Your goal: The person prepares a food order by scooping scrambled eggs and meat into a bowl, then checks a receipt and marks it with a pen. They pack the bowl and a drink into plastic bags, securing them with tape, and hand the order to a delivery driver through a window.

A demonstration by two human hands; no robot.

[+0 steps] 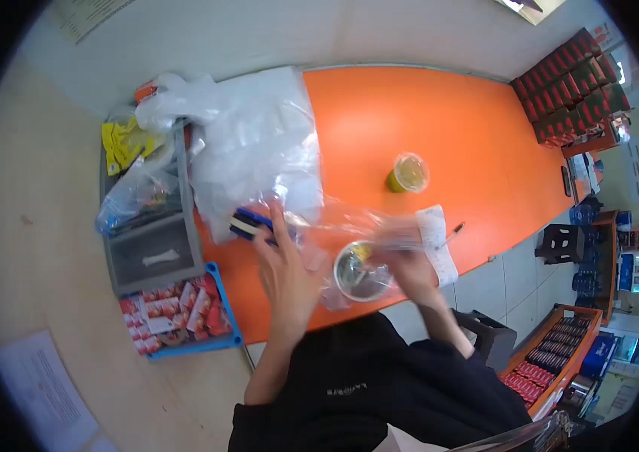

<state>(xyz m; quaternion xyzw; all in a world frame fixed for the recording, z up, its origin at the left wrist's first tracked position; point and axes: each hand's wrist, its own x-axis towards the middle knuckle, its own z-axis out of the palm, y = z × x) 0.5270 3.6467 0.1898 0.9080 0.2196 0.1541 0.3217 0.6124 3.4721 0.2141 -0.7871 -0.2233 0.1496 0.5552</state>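
My left hand point(289, 282) grips a blue stapler point(246, 224) with a pale strip along it, index finger stretched out beside it. Just right of it, a round white bowl point(340, 288) sits at the table's near edge, with clear plastic around it and something yellow and silvery inside. My right hand point(408, 273) is over the bowl's right side, smeared by motion, so its fingers do not show clearly. Thin clear plastic point(350, 216) stretches between the two hands. Beyond them stands a lidded clear cup point(408, 173) of yellow-green contents.
A written paper point(440, 260) and a pen point(451, 235) lie right on the orange table point(365, 105). Stacked clear bags point(259, 135) cover its left part. Further left are a grey divided tray point(150, 264) and a blue basket point(230, 305) of red packets. Dark-red boxes point(572, 87) are stacked far right.
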